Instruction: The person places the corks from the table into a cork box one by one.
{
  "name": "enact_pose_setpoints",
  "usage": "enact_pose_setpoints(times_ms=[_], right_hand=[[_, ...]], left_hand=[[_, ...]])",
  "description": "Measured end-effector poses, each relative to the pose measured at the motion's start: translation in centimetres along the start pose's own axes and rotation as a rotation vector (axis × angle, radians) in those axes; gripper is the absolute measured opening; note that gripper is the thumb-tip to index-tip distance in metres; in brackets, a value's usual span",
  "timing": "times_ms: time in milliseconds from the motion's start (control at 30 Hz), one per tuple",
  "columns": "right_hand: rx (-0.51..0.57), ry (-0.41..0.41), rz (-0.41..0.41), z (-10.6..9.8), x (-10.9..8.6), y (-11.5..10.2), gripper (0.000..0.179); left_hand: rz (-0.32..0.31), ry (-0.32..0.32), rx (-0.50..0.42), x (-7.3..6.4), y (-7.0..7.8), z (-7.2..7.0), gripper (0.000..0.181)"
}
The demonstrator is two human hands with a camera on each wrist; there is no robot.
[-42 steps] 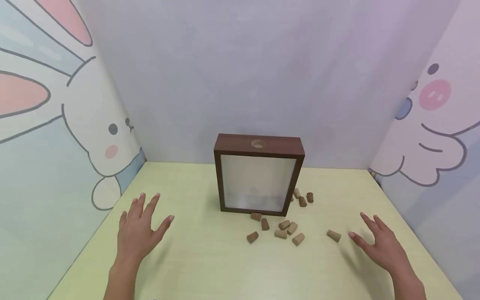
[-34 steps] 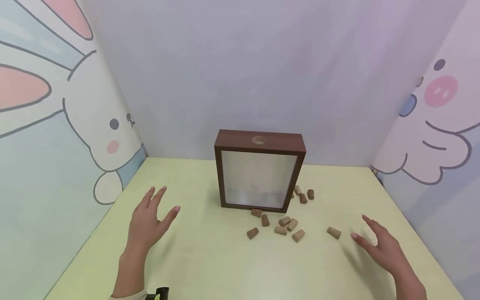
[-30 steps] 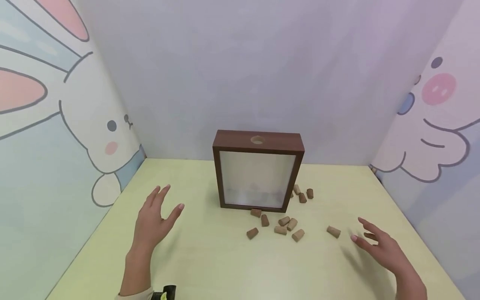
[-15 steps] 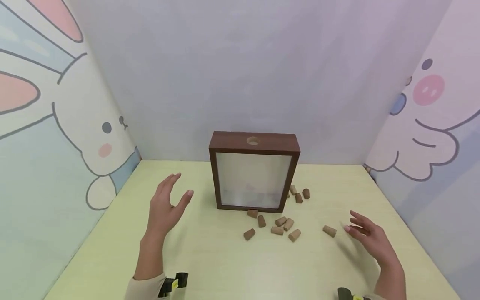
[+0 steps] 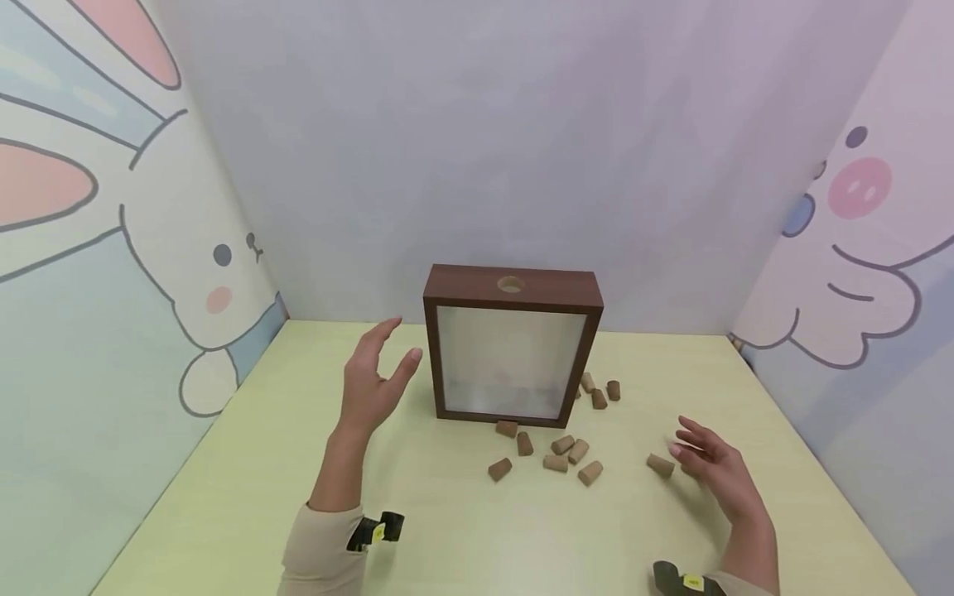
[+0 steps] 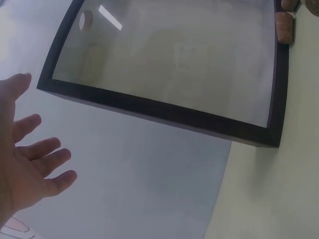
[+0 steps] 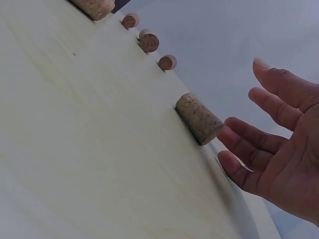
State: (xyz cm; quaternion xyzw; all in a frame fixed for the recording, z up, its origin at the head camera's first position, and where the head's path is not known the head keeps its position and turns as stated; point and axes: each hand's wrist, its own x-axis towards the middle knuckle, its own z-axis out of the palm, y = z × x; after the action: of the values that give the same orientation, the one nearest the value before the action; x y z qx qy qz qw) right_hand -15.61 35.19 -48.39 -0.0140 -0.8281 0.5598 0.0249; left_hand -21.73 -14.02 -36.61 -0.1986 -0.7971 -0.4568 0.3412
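A dark brown wooden frame box (image 5: 514, 287) with a clear front pane and a round hole in its top stands upright at the table's far middle. My left hand (image 5: 370, 389) hovers just left of it, thumb and fingers spread apart, holding nothing. In the left wrist view the fingers (image 6: 52, 162) are loosely bent beside the frame. On the right, my right hand (image 5: 717, 476) hovers close to a lone cork (image 5: 660, 465), fingers relaxed. The right wrist view shows that cork (image 7: 199, 118) lying on its side near the fingertips; whether they touch it I cannot tell.
Several corks (image 5: 577, 451) lie scattered in front of the frame box, some darker brown (image 5: 500, 469). More corks (image 5: 599, 399) lie by its right side. The pale yellow table (image 5: 447, 530) is bounded by a plain back wall and side walls with cartoon animals.
My left hand has moved right and forward, up to the frame box's left side. My right hand has shifted left towards the lone cork. The box and corks stay where they were.
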Motion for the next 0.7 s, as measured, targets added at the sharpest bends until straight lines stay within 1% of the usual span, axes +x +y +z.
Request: enact_pose_setpoints(times_ms=[100, 200, 400, 500, 567, 700], right_hand=[[0.000, 0.005, 0.035, -0.1, 0.3, 0.1, 0.068], [-0.023, -0.008, 0.061, -0.1, 0.4, 0.3, 0.067], [-0.122, -0.040, 0.073, -0.4, 0.3, 0.7, 0.061], [-0.145, -0.042, 0.080, -0.5, 0.3, 0.8, 0.059], [-0.153, -0.052, 0.091, -0.5, 0.3, 0.8, 0.059], [-0.163, -0.086, 0.140, -0.6, 0.3, 0.6, 0.059]], left_hand=[[0.012, 0.002, -0.030, 0.9, 0.2, 0.9, 0.051], [0.006, 0.007, -0.050, 1.7, 0.3, 1.5, 0.052], [-0.065, -0.010, -0.123, 3.3, 0.6, 2.3, 0.052], [-0.094, -0.007, -0.158, 4.3, 0.5, 2.8, 0.052], [-0.095, 0.007, -0.158, 4.9, 0.4, 3.2, 0.054], [-0.080, 0.025, -0.166, 5.9, 0.5, 3.8, 0.057]])
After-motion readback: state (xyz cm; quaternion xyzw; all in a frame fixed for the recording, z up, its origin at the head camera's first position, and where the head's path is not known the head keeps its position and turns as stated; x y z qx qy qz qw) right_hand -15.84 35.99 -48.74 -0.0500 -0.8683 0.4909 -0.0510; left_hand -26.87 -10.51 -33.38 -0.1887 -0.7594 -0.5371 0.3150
